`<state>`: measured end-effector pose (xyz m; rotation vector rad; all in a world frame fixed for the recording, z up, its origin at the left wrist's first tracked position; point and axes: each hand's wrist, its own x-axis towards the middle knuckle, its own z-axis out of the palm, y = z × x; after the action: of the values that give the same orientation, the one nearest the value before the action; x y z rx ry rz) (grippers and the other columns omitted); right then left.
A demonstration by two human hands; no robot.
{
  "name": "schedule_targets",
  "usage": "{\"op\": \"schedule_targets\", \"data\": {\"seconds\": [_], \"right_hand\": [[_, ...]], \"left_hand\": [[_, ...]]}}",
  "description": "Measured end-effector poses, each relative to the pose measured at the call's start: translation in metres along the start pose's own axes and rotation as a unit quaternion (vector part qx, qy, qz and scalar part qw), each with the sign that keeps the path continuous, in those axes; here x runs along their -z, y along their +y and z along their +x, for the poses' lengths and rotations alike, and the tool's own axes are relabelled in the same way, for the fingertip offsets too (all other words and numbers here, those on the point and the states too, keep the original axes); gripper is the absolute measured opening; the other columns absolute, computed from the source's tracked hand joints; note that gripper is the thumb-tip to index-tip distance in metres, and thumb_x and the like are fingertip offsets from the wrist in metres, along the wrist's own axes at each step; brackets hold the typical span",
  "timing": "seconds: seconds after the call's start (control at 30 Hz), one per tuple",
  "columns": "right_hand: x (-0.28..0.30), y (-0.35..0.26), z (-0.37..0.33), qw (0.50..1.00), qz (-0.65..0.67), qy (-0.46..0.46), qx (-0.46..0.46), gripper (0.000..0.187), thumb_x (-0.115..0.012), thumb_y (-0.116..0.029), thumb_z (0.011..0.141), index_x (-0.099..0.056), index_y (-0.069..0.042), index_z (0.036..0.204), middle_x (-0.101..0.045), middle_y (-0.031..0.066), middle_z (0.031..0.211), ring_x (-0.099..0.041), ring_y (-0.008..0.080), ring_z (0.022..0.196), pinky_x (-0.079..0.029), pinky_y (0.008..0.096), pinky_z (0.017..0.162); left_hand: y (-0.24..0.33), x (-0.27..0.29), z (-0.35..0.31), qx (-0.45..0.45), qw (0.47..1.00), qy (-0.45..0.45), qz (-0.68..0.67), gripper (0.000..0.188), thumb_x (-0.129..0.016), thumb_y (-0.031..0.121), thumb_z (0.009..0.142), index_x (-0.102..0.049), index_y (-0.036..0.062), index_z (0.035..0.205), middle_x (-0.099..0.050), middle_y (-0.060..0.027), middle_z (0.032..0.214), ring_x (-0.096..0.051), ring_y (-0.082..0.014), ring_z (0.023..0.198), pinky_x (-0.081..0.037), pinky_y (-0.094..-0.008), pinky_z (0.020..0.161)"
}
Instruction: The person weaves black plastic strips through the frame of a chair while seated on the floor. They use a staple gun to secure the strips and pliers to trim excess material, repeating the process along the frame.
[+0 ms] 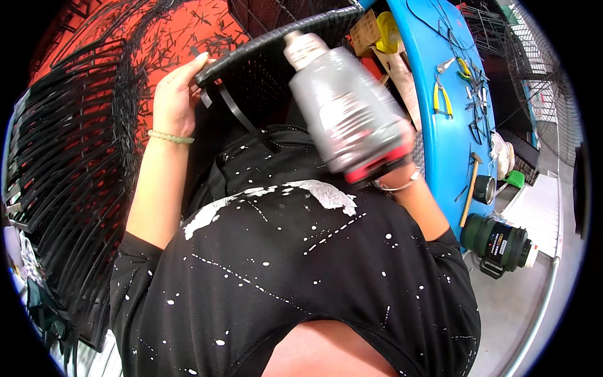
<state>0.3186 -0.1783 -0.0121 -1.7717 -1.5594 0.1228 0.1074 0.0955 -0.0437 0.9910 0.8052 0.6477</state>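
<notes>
On the right, a blue table [453,141] is holding two yellow-handled pliers [446,102], and a wooden-handled hammer [468,196] is lying beside a dark cup [484,190]. A large green bottle [497,244] is resting near them. On the left, black scraps [179,39] are covering much of the red surface [147,76].

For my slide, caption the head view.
Left hand at a black woven piece, right hand holding a gray power tool, blue table alongside.

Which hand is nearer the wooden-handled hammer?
Right. The right hand, around the power tool, is left of the hammer; the left hand, at the black woven rim, is farther left.
</notes>
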Motion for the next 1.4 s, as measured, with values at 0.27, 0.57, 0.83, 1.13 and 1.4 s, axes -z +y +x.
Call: {"op": "schedule_targets", "data": {"seconds": [0.27,0.57,0.83,1.13,1.4], "right_hand": [[0.118,0.079,-0.061,0.865,0.284,0.217,-0.352,0.035,-0.067,-0.008,0.091,-0.058,0.002,0.123,-0.059,0.0040,0.081,-0.055,0.0119,0.067,-0.047,0.0287,0.061],[0.192,0.188,-0.221,0.579,0.587,0.377,-0.422,0.042,-0.063,-0.020,0.097,-0.053,0.006,0.128,-0.045,-0.0045,0.067,-0.047,0.0075,0.062,-0.041,0.0284,0.066],[0.229,0.243,-0.274,0.755,-0.030,0.311,-0.577,0.067,-0.060,-0.060,0.088,-0.060,-0.001,0.120,-0.068,0.0163,0.097,-0.067,0.0298,0.091,-0.052,0.0412,0.084],[0.223,0.237,-0.112,0.790,-0.398,0.060,-0.463,0.077,-0.052,-0.070,0.088,-0.068,-0.001,0.118,-0.071,0.0222,0.101,-0.067,0.0391,0.098,-0.051,0.0448,0.087],[0.157,0.241,-0.022,0.726,-0.428,-0.184,-0.506,0.112,-0.068,-0.083,0.061,-0.058,0.007,0.127,-0.063,0.0261,0.121,-0.062,0.0383,0.115,-0.048,0.0448,0.099]], "left_hand": [[0.004,-0.005,-0.014,-0.044,0.998,-0.036,0.028,0.027,-0.068,0.026,0.094,-0.074,0.0013,0.103,-0.073,-0.0033,0.093,-0.066,-0.0101,0.083,-0.047,-0.0236,0.078],[-0.003,-0.015,-0.035,-0.095,0.972,-0.047,0.211,0.034,-0.072,0.008,0.090,-0.064,-0.0009,0.121,-0.065,0.0013,0.101,-0.058,-0.0071,0.089,-0.046,-0.0220,0.082],[-0.008,0.001,-0.023,-0.107,0.954,-0.029,0.280,0.024,-0.072,0.008,0.091,-0.069,-0.0007,0.113,-0.061,0.0054,0.090,-0.053,-0.0024,0.081,-0.041,-0.0166,0.073],[-0.007,-0.012,-0.023,-0.112,0.973,-0.033,0.198,0.032,-0.077,0.006,0.085,-0.068,-0.0027,0.115,-0.067,0.0018,0.095,-0.059,-0.0047,0.086,-0.048,-0.0190,0.079],[-0.005,-0.002,-0.024,-0.103,0.966,-0.052,0.231,0.035,-0.076,0.006,0.087,-0.067,-0.0027,0.119,-0.068,0.0010,0.102,-0.059,-0.0046,0.090,-0.047,-0.0203,0.082]]}}
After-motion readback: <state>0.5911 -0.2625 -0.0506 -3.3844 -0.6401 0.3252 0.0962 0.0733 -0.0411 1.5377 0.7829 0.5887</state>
